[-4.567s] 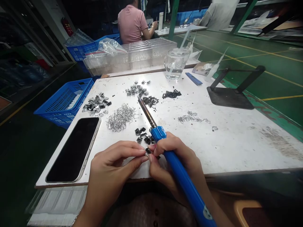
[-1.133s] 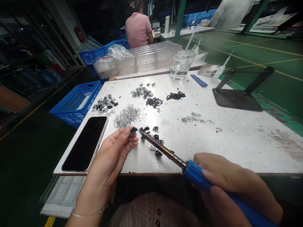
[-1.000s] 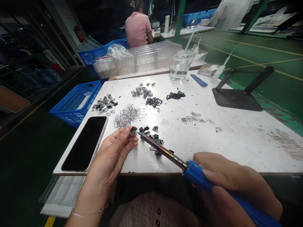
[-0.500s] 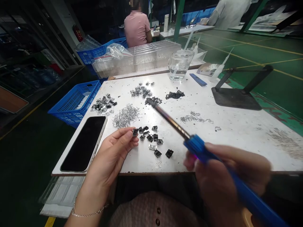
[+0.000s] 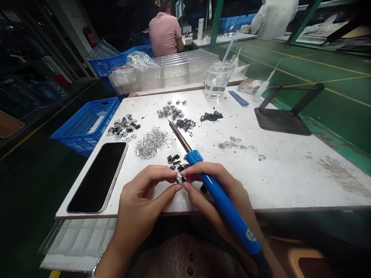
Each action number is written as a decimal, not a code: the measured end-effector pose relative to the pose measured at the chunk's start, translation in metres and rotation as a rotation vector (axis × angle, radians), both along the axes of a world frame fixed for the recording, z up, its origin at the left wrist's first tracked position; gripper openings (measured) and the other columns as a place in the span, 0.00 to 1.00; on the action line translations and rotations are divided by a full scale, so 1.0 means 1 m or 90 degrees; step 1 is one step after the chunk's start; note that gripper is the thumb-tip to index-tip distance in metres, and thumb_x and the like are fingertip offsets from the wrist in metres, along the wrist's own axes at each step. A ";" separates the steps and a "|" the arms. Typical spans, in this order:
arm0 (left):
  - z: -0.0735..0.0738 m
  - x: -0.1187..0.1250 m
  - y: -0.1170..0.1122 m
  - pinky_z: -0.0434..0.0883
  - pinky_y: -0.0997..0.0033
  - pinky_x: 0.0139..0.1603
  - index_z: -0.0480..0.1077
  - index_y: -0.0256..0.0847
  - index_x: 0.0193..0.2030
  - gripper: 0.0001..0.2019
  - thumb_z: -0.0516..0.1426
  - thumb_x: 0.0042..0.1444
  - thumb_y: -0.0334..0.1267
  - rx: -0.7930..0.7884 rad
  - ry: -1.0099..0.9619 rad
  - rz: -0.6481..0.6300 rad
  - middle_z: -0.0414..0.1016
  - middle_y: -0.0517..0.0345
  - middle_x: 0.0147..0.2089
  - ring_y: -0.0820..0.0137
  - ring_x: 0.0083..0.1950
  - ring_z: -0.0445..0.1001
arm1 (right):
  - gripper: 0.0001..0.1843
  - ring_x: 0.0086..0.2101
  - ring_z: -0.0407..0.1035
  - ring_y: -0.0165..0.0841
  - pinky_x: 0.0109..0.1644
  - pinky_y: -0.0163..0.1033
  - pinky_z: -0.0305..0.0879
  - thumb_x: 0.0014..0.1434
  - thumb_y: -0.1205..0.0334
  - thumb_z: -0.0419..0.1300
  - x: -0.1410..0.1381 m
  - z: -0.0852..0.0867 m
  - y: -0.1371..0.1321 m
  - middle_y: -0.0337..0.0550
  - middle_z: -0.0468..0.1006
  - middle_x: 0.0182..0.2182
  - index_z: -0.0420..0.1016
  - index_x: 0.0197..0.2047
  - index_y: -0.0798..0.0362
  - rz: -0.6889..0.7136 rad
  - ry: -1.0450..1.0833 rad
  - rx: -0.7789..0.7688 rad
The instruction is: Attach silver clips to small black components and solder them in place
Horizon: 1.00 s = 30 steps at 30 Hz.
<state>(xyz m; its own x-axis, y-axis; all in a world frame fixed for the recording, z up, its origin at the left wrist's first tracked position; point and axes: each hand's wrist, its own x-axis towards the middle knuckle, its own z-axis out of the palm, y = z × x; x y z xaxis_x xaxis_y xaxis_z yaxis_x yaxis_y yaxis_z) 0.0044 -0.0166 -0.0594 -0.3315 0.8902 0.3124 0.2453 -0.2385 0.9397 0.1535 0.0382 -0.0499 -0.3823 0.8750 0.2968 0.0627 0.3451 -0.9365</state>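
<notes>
At the near edge of the white worktable point(image 5: 290, 173), both hands pinch one small black and silver metal part point(image 5: 181, 179).
Left hand point(image 5: 142, 204) grips the part from its side with thumb and forefinger; right hand point(image 5: 216, 195) grips it too, while the blue-handled soldering iron point(image 5: 214, 193) rests in this hand, tip pointing away over loose black parts point(image 5: 175, 160).

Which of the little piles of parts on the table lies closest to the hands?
The small cluster of black parts just beyond the fingertips, beside the blue tool's collar; the other piles lie farther back.

Bare table point(image 5: 290, 170) right of part piles point(image 5: 150, 141)
</notes>
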 end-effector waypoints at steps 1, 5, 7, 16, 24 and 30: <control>-0.002 -0.001 0.000 0.72 0.76 0.50 0.75 0.45 0.41 0.14 0.63 0.50 0.23 0.008 0.017 -0.009 0.76 0.60 0.41 0.71 0.45 0.74 | 0.10 0.33 0.75 0.28 0.37 0.30 0.72 0.57 0.71 0.62 0.000 0.000 0.000 0.36 0.78 0.37 0.72 0.41 0.47 0.000 0.004 0.000; -0.003 -0.001 -0.001 0.72 0.73 0.49 0.74 0.45 0.42 0.15 0.62 0.51 0.22 0.024 0.072 -0.019 0.75 0.59 0.41 0.70 0.46 0.74 | 0.11 0.35 0.75 0.30 0.39 0.33 0.72 0.56 0.73 0.60 -0.002 -0.002 0.000 0.36 0.77 0.37 0.71 0.40 0.47 -0.003 0.011 0.011; -0.002 -0.001 -0.002 0.72 0.71 0.49 0.74 0.45 0.41 0.15 0.62 0.51 0.21 0.029 0.099 -0.017 0.76 0.59 0.41 0.68 0.46 0.74 | 0.11 0.34 0.74 0.30 0.36 0.33 0.71 0.56 0.73 0.60 -0.002 -0.004 0.001 0.35 0.76 0.35 0.71 0.39 0.46 -0.003 0.007 0.030; -0.003 -0.001 -0.003 0.73 0.68 0.48 0.74 0.47 0.42 0.17 0.61 0.50 0.20 0.043 0.158 -0.022 0.77 0.60 0.41 0.67 0.46 0.75 | 0.13 0.30 0.72 0.28 0.34 0.33 0.68 0.56 0.73 0.59 0.000 -0.010 0.000 0.35 0.73 0.32 0.70 0.41 0.46 0.012 0.005 0.082; 0.006 -0.002 0.002 0.73 0.77 0.48 0.78 0.45 0.37 0.10 0.64 0.50 0.28 -0.071 0.004 0.050 0.78 0.60 0.40 0.71 0.45 0.76 | 0.12 0.34 0.74 0.29 0.39 0.33 0.71 0.56 0.70 0.62 -0.001 -0.002 -0.003 0.36 0.77 0.35 0.72 0.43 0.48 -0.060 0.008 0.059; 0.006 -0.013 0.013 0.75 0.83 0.37 0.78 0.39 0.34 0.08 0.68 0.46 0.36 -0.179 -0.346 0.092 0.78 0.60 0.29 0.76 0.31 0.77 | 0.06 0.22 0.70 0.32 0.20 0.36 0.64 0.58 0.62 0.60 0.022 -0.014 -0.005 0.38 0.75 0.24 0.76 0.39 0.44 -0.190 0.095 0.323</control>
